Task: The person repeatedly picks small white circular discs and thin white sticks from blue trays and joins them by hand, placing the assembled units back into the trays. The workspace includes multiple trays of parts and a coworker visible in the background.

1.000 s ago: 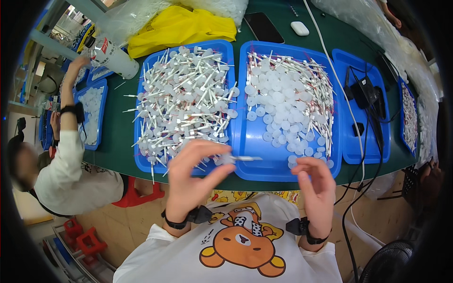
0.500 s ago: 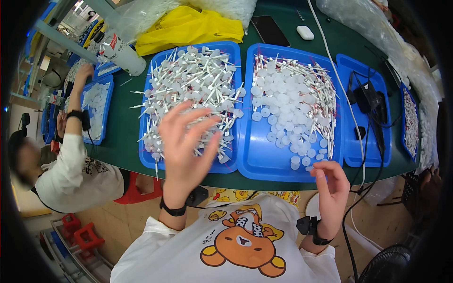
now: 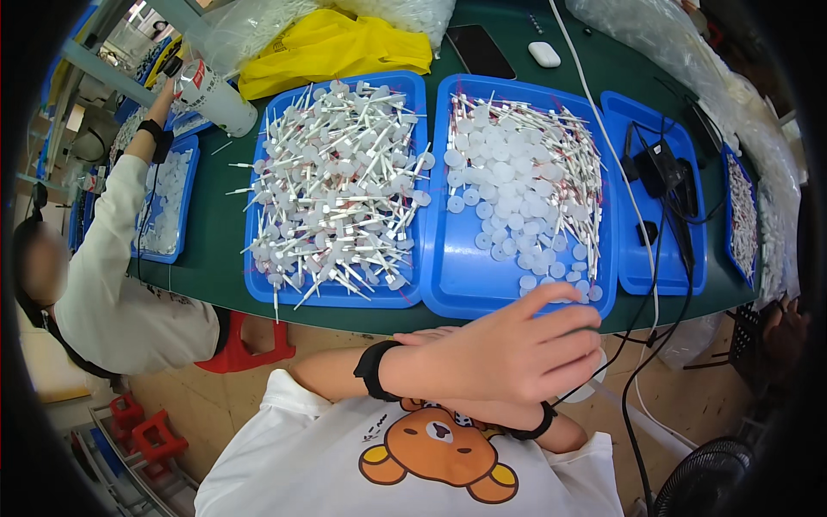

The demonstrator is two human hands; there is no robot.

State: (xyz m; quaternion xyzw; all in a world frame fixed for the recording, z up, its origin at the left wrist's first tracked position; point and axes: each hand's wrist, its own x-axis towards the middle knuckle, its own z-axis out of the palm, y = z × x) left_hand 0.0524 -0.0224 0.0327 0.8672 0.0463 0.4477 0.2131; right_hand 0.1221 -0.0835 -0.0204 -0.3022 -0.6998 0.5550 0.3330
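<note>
Translucent white round discs [image 3: 508,177] lie in a blue rectangular plastic tray [image 3: 457,267]; the curled left hand [image 3: 500,355] overlaps its near rim, the right hand [image 3: 422,336] is mostly hidden behind it, both grips impossible to tell; crossed arms could knock the tray, spilling discs

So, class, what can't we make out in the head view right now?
Head view, all four:
Right hand: mostly hidden by the left hand and wrist; any grip can't be told.
Left palm: turned away, behind the hand's back.
Heaped blue tray: floor covered by disc-tipped white sticks.
Black fan: cut off by the dark fisheye rim.
</note>
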